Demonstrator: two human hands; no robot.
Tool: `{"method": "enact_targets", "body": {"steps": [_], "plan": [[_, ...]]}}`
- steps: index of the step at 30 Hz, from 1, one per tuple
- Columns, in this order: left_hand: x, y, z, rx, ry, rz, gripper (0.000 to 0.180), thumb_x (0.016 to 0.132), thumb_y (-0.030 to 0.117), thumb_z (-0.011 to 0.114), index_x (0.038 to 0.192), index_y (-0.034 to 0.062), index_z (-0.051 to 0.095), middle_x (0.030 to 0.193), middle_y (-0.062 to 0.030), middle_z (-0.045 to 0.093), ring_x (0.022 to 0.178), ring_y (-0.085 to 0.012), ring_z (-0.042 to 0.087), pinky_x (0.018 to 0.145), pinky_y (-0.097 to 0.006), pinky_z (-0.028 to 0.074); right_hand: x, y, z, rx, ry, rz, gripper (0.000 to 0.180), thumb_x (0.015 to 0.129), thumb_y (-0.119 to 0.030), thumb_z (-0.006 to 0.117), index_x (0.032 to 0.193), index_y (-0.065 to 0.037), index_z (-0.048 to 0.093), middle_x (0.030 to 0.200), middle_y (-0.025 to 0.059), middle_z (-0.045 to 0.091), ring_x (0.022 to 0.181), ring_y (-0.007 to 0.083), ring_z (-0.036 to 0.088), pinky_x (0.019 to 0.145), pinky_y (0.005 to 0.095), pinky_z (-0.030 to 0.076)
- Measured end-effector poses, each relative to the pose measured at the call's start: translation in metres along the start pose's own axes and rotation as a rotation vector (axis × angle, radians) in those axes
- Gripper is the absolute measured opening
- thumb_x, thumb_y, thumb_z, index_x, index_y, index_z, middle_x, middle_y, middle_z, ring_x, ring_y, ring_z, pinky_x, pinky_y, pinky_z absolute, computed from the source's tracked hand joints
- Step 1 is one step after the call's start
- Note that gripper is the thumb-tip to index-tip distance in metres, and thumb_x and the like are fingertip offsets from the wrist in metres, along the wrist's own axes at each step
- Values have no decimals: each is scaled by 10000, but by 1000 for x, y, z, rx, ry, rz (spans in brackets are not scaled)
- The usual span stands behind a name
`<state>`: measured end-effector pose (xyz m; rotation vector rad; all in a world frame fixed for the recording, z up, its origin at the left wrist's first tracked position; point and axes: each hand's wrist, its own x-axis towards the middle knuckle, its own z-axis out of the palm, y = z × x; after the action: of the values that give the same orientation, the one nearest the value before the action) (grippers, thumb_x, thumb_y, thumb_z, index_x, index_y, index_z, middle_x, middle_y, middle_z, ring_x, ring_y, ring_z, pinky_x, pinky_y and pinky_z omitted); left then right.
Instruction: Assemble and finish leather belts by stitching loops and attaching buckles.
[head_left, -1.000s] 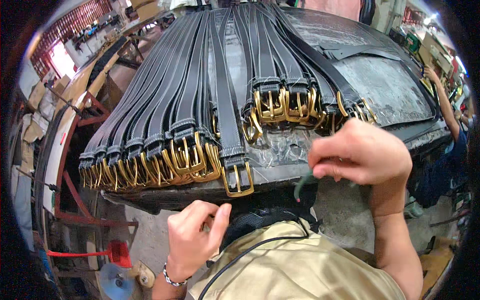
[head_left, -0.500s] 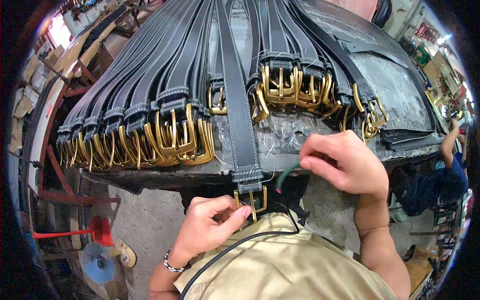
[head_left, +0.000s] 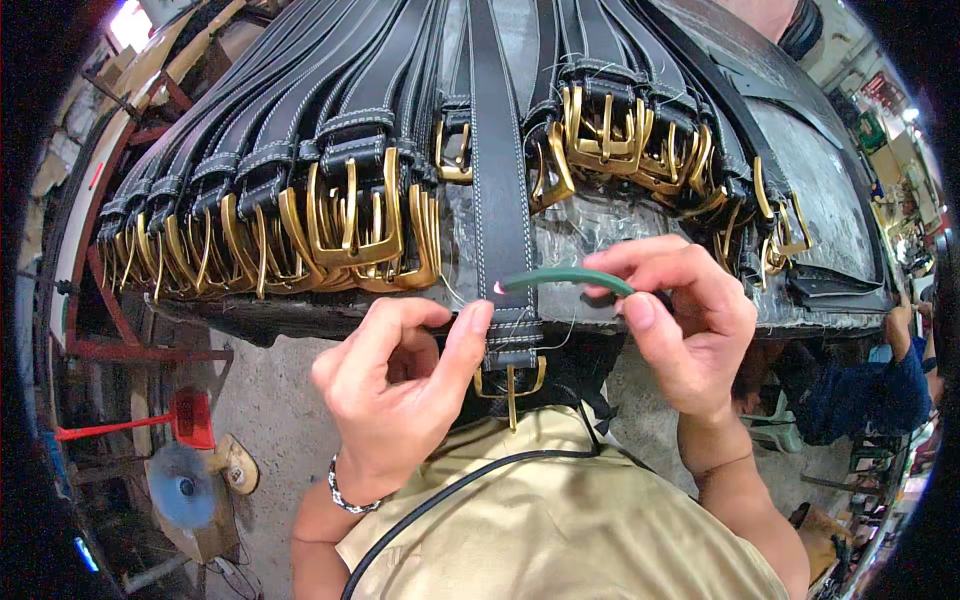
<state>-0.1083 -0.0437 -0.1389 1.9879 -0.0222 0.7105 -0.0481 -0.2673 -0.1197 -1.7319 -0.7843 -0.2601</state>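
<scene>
A black leather belt point(head_left: 497, 190) with white stitching hangs over the bench's front edge. Its brass buckle point(head_left: 512, 384) dangles at the lower end, and loose white thread ends stick out by the stitched loop. Between thumb and fingers of my right hand point(head_left: 680, 320) is a curved green stick point(head_left: 565, 274) with a pinkish tip, which lies over the belt just above that loop. My left hand point(head_left: 395, 385) is beside the belt's left edge, thumb near the loop, index finger apart from it. I see nothing in the left hand.
Many black belts with brass buckles point(head_left: 355, 225) lie in rows on the dark bench point(head_left: 620, 245), left and right. A blue fan point(head_left: 185, 487) and a red dustpan point(head_left: 193, 420) are at lower left. Another person's blue-clothed body point(head_left: 865, 395) shows at right.
My left hand has let go of the buckle and risen beside the belt's loop. My right hand has brought the green stick leftward, from beside the belt to across it.
</scene>
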Motion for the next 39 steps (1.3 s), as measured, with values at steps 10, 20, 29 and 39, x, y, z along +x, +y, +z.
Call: {"method": "enact_targets", "body": {"steps": [10, 20, 29, 39], "plan": [[2, -3, -4, -118, -36, -75, 45, 844, -9, 761, 859, -12, 718, 590, 26, 607, 507, 1, 521, 467, -189, 391, 7, -2, 1, -186, -36, -89, 83, 818, 1, 707, 861, -10, 637, 1056, 156, 725, 834, 196, 706, 671, 282, 557], [-1, -7, -20, -123, -32, 114, 98, 796, -38, 763, 881, 3, 736, 692, -26, 684, 530, -35, 554, 479, -196, 405, 7, -4, 5, -235, -74, -66, 104, 797, 14, 718, 849, -17, 633, 1078, 148, 718, 853, 209, 715, 696, 294, 582], [-3, -8, -20, -136, -9, 125, 107, 789, -34, 761, 887, 3, 737, 687, -36, 673, 533, -48, 562, 482, -202, 411, 7, -4, 7, -228, -78, -59, 108, 793, 19, 719, 851, -13, 633, 1078, 153, 715, 857, 218, 721, 708, 306, 590], [4, -15, -39, 152, -113, -3, 278, 816, 94, 786, 648, 37, 571, 497, 19, 493, 438, -49, 447, 439, -234, 317, 1, -2, -11, 27, 42, 101, 49, 822, 21, 669, 847, 25, 628, 1079, 201, 694, 883, 211, 695, 815, 321, 555]]}}
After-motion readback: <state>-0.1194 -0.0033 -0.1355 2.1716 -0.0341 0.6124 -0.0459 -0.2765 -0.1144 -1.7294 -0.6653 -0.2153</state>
